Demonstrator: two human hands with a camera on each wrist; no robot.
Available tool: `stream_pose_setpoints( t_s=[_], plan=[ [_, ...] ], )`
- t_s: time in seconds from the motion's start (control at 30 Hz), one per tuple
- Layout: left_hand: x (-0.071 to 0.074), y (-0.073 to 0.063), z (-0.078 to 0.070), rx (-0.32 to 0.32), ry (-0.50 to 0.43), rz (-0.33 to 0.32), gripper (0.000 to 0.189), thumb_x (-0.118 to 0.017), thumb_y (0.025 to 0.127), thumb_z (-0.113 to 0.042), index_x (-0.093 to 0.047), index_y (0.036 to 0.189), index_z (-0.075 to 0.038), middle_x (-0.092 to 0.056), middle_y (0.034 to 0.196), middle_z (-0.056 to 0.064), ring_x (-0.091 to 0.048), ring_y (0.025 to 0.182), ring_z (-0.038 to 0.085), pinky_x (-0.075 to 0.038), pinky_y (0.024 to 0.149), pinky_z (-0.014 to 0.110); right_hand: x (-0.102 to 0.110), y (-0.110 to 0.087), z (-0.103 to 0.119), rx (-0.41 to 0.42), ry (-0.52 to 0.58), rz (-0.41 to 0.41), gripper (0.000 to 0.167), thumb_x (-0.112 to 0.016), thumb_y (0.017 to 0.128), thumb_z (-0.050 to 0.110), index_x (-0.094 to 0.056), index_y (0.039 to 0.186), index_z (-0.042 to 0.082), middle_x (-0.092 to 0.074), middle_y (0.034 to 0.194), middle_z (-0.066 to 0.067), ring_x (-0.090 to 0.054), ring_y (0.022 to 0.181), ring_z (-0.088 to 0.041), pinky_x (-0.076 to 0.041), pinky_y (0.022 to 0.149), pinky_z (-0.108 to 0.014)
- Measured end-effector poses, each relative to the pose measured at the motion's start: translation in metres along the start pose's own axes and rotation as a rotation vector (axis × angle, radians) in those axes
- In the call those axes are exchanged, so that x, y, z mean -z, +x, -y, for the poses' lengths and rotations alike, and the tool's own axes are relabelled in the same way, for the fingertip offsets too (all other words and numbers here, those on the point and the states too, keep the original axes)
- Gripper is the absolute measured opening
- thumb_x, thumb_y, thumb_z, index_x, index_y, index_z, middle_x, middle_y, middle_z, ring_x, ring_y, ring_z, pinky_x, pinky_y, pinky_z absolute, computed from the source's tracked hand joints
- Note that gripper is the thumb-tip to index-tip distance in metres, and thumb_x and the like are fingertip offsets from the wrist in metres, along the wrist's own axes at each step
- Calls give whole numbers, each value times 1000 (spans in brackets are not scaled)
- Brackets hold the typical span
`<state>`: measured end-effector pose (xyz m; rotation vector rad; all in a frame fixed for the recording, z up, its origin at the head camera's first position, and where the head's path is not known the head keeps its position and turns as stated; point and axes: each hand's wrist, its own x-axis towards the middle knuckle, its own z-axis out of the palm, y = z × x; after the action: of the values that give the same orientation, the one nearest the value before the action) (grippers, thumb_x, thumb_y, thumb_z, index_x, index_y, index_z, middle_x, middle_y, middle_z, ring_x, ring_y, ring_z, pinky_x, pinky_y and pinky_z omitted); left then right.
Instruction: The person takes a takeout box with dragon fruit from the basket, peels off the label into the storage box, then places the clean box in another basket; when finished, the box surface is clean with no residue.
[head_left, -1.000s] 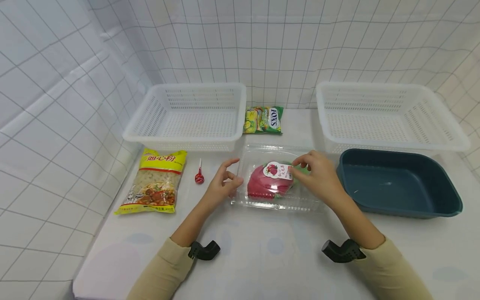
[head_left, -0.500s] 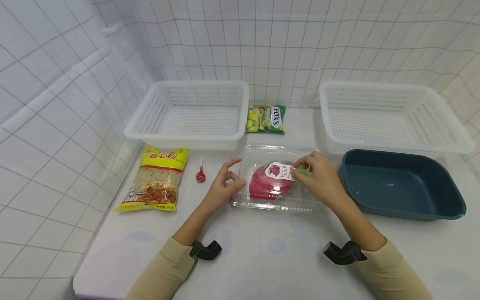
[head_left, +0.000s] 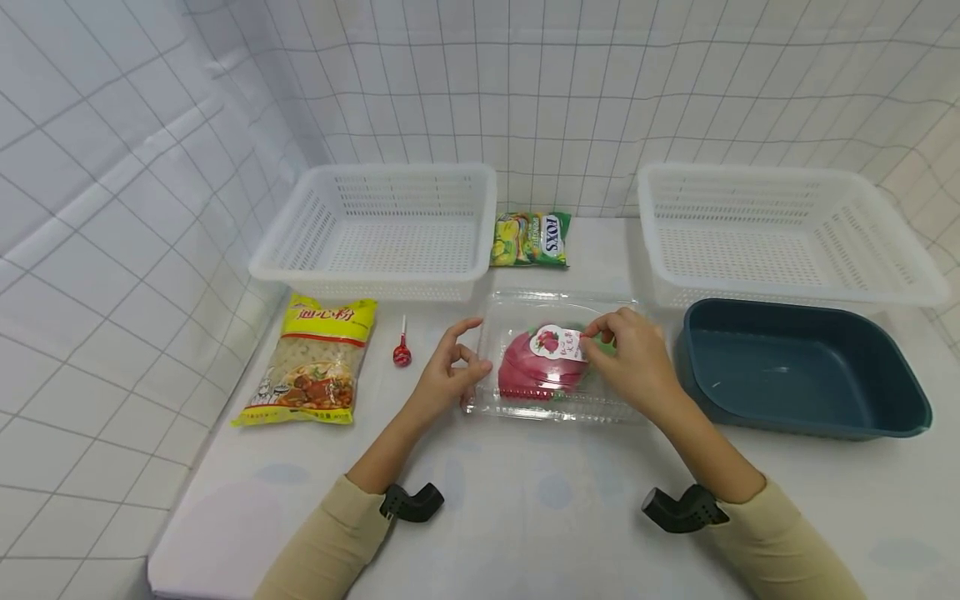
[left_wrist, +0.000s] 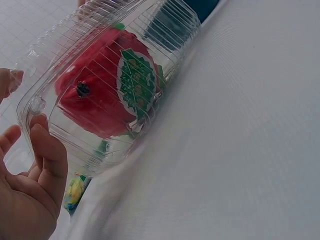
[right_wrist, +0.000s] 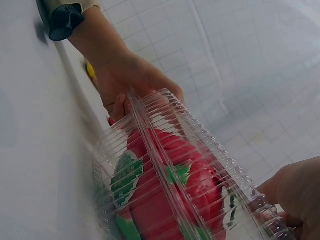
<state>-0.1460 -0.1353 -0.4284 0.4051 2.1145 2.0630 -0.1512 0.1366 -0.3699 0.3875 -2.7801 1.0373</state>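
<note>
With our right hand (head_left: 633, 358) we pinch a label (head_left: 557, 342) on a clear container (head_left: 558, 409). Our left hand (head_left: 447, 372) grips its left edge, near a lollipop (head_left: 402, 355).

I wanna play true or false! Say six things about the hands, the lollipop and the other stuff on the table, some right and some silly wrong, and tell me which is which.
1. A red lollipop lies between the yellow bag and the left hand. True.
2. The right hand touches the label on the clear box. True.
3. The left hand holds the red lollipop. False: the left hand holds the left edge of the clear box.
4. A pink fruit is inside the clear box. True.
5. The yellow bag is inside the clear box too. False: the yellow bag lies on the table.
6. There is only one white basket. False: there are two, the left white basket and the right white basket.
</note>
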Motion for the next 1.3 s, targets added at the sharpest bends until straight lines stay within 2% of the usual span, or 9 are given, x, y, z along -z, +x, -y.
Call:
stream_pose_setpoints(
  t_s=[0.13,0.3,0.53,0.8,1.07,1.3],
  plan=[
    [0,-1,-1,-4,4,-3,62,-60,92,-4,-31,147,-11,-47,85,7,-43,45,8,-42,44,20,-2,-1,1,34,10,-30,7,-66,88,9,-70,89,3,-58,83,-9,-51,80,-27,-36,82,-49],
    [0,-2,-1,-5,7,-7,63,-62,92,-9,-32,147,-11,-46,85,7,-43,45,8,-42,44,20,-3,-2,3,136,29,-100,4,-68,86,5,-70,86,3,-62,79,-7,-52,79,-27,-40,74,-41],
    [0,-2,-1,-12,7,-8,63,-62,92,-8,-32,147,-12,-47,85,7,-43,45,8,-42,44,20,-5,-3,4,209,54,-161,8,-71,84,3,-72,92,2,-69,84,-7,-55,79,-23,-42,69,-38],
    [-1,-2,-1,-6,16,-12,63,-62,92,-7,-33,147,-12,-47,85,7,-42,45,8,-42,45,20,-5,-4,5,230,82,-201,11,-72,83,-2,-73,93,2,-70,87,-8,-61,82,-23,-47,72,-39],
    [-1,-2,-1,-7,9,-10,62,-62,92,-7,-33,147,-12,-47,84,7,-42,45,8,-42,45,20,-6,-4,5,229,92,-234,12,-74,81,-3,-74,92,1,-71,86,-8,-65,79,-20,-52,66,-37],
    [-1,-2,-3,-8,7,-9,62,-61,92,-5,-33,147,-12,-47,84,7,-42,45,8,-41,45,20,-6,-5,4,237,103,-257,11,-73,82,-3,-74,92,1,-72,87,-8,-65,79,-20,-54,67,-37]
  ],
)
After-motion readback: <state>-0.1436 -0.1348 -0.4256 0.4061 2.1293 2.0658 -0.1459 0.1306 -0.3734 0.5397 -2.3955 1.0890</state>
